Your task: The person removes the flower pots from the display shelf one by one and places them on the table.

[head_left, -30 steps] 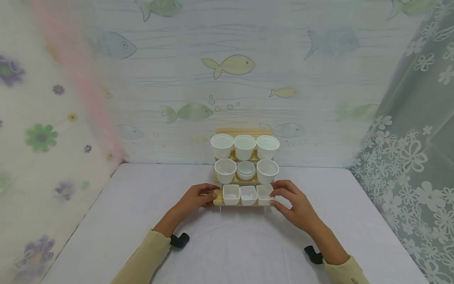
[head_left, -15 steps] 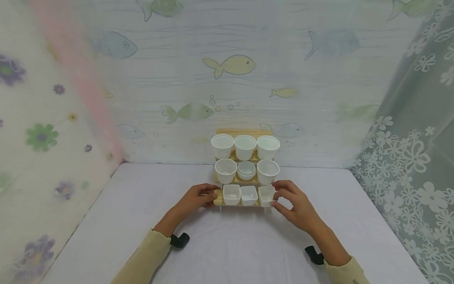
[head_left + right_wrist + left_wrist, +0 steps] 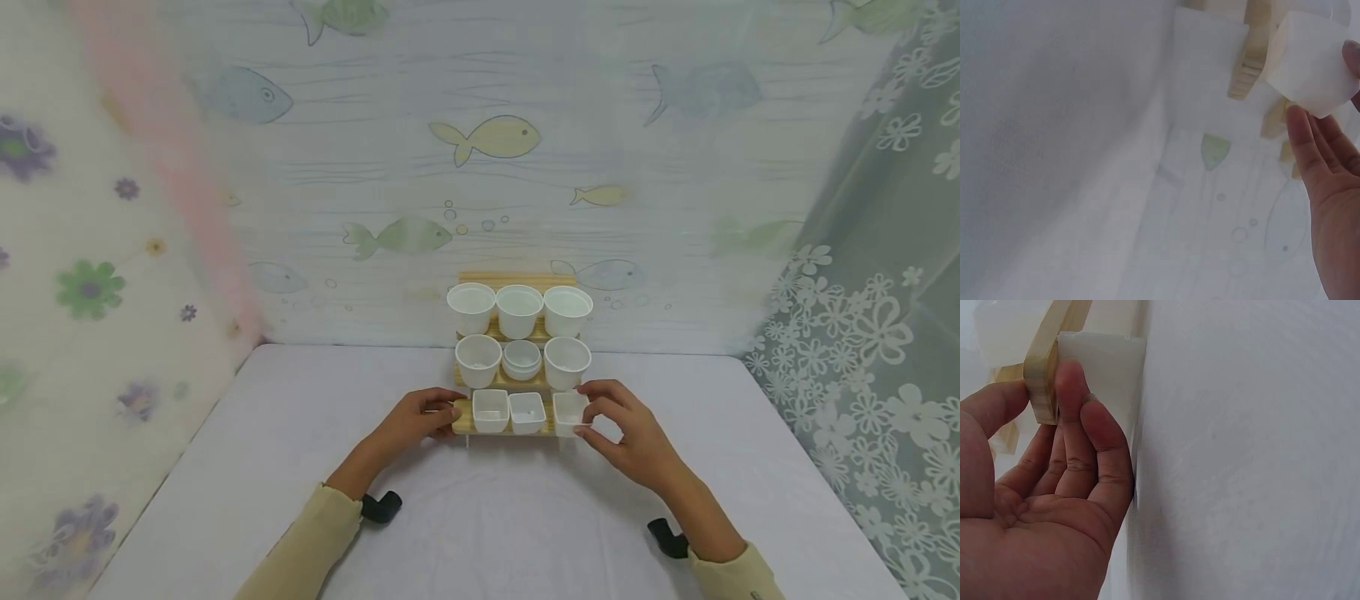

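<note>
A tiered wooden rack (image 3: 462, 416) stands on the table, with white plastic cups in three rows. My left hand (image 3: 411, 419) holds the left end of its lowest board; in the left wrist view the thumb is on one face of the board (image 3: 1040, 384) and fingers are on the other. At the right end of that board my right hand (image 3: 628, 435) pinches a square white cup (image 3: 567, 410) between thumb and fingers. The right wrist view shows this cup (image 3: 1310, 62) tilted, reaching past the board's end. Two more square cups, a left one (image 3: 490, 414) and a middle one (image 3: 527, 414), sit beside it.
Round white cups fill the upper tiers, including a top middle cup (image 3: 519, 311) and a smaller double-rimmed cup (image 3: 521, 360) in the middle row. A white cloth covers the table (image 3: 480, 517). Behind the rack rises a fish-patterned backdrop (image 3: 390, 167); a lace curtain (image 3: 885, 350) hangs at right.
The right square cup has shifted right along the lowest board, widening the gap to the middle cup. My right hand's fingertips moved slightly with it; the left hand kept its place.
</note>
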`<state>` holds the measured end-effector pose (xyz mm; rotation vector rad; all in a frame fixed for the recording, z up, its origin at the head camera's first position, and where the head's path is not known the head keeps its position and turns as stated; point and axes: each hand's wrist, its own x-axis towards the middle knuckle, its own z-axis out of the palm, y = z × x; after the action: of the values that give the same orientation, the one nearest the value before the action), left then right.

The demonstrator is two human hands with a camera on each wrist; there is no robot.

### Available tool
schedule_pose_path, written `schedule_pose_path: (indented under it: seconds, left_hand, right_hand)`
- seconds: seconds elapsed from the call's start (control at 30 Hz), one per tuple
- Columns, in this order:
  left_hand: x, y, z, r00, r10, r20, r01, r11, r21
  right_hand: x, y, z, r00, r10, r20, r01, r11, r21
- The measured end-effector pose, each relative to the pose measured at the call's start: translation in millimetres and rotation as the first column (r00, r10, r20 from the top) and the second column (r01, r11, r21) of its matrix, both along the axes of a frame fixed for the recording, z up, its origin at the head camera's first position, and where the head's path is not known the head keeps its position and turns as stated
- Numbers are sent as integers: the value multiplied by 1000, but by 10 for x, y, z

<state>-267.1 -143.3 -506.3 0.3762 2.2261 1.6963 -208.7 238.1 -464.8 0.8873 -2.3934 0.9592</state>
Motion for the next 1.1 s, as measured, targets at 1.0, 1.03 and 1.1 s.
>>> schedule_pose_path:
  seconds: [1.0, 1.03, 1.1]
  left_hand:
    - [1, -24, -1, 999, -37, -2, 37, 999, 4]
    - [0, -25, -3, 999, -39, -1, 39, 999, 7]
    - [-3, -29, -8, 999, -44, -3, 44, 999, 10]
  right_hand:
    - [179, -127, 240, 997, 63, -46, -64, 998, -25]
    - [185, -133, 248, 997, 65, -46, -66, 997, -26]
    - [197, -145, 264, 997, 67, -46, -69, 997, -28]
